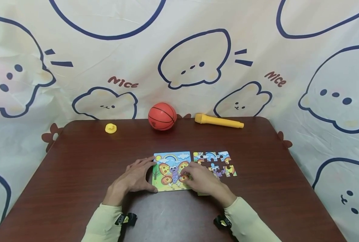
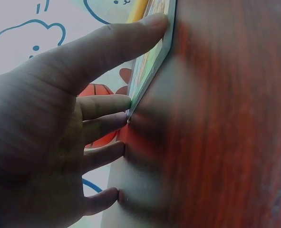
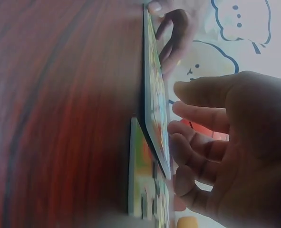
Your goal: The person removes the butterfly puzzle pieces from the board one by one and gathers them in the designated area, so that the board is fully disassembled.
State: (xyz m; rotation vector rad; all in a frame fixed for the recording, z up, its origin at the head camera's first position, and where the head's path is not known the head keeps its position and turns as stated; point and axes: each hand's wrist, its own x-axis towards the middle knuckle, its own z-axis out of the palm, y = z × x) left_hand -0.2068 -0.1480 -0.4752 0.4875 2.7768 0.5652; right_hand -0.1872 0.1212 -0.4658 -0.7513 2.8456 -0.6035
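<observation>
A flat butterfly puzzle board (image 1: 171, 171) lies on the table between both hands. My left hand (image 1: 137, 175) spans its left side, thumb at the near corner and index finger at the far one. In the left wrist view, the thumb (image 2: 130, 35) touches the board's edge and the other fingers are fairly straight. My right hand (image 1: 202, 178) is over the board's right part, fingers loosely bent. The right wrist view shows no object between its fingers (image 3: 197, 114). Loose jigsaw pieces (image 1: 211, 156) lie right of the board, some partly hidden by the right hand.
Along the table's back edge are a yellow toy duck (image 1: 111, 128), a small red basketball (image 1: 162, 116) and a yellow toy microphone (image 1: 218, 121). Behind them hangs a patterned cloth (image 1: 146, 60). The dark wooden table (image 1: 76, 174) extends to both sides.
</observation>
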